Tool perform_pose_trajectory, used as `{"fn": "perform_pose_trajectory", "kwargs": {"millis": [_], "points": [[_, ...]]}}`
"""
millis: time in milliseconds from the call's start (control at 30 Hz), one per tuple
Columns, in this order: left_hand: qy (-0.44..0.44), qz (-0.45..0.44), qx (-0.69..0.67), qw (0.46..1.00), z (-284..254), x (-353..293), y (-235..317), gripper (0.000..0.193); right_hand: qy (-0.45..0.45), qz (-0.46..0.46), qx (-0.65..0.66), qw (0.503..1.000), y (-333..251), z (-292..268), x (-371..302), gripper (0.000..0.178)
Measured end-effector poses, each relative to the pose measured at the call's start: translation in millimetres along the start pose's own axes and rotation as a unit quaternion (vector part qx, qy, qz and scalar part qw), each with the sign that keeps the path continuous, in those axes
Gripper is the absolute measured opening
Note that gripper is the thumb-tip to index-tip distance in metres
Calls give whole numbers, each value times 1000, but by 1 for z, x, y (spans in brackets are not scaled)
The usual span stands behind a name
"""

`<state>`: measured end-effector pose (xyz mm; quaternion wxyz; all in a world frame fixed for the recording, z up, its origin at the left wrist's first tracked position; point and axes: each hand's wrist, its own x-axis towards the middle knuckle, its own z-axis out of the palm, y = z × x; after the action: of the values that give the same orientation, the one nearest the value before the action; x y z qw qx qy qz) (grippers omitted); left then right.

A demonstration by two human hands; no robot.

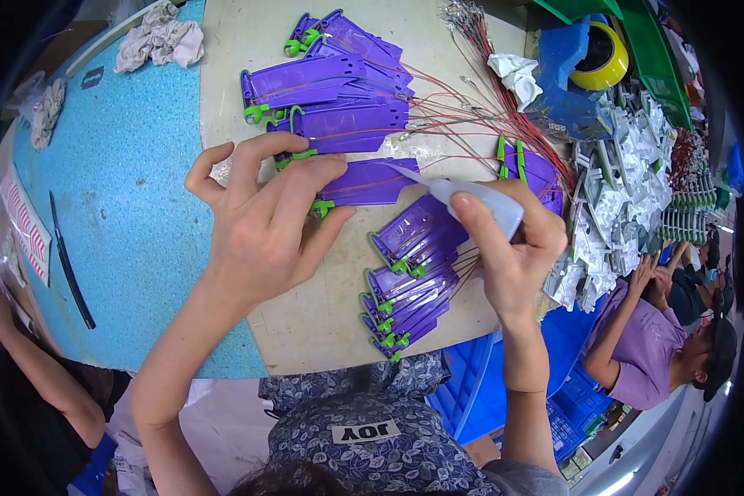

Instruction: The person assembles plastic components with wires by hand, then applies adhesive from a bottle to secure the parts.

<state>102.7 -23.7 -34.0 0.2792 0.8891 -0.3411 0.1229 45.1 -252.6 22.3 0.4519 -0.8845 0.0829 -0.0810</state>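
My left hand (pixel 266 221) pinches the left end of a flat purple plastic part (pixel 374 183) between thumb and fingers, with a small green piece (pixel 321 207) at that end. My right hand (pixel 514 248) grips a translucent white squeeze bottle (pixel 498 207). Its thin nozzle tip points left and reaches over the upper edge of the held part. Beyond my left hand lies a stack of similar purple parts (pixel 347 124) with green pieces and red wires. Nearer me, to the right, more purple parts (pixel 413 306) overlap in a row.
A bundle of red wires (pixel 504 107) runs along the right. A tape dispenser (pixel 564 78) with yellow tape and a heap of grey-white plastic parts (pixel 616 190) stand at the right edge. A black-handled blade (pixel 73 273) lies on the blue mat (pixel 140 215). People sit on both sides.
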Motion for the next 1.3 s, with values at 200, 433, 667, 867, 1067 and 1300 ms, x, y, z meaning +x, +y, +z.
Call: {"fn": "perform_pose_trajectory", "kwargs": {"millis": [200,433,667,867,1067,1300], "points": [[7,12,-1,1000,3,1,-2,46,-22,19,32,999,-9,-13,-10,16],[9,87,-4,996,2,-9,11,37,40,78,72,994,-2,-28,-19,13],[16,25,20,999,8,-9,6,34,-5,36,38,999,-8,-17,-17,16],[14,15,-8,1000,5,-8,7,37,-2,68,-15,998,-6,-12,-11,15],[17,10,-5,1000,7,-7,7,40,-32,38,-6,999,-8,-17,-20,16],[-21,74,-17,997,15,-20,43,38,58,91,78,991,-15,-36,-28,13]]}}
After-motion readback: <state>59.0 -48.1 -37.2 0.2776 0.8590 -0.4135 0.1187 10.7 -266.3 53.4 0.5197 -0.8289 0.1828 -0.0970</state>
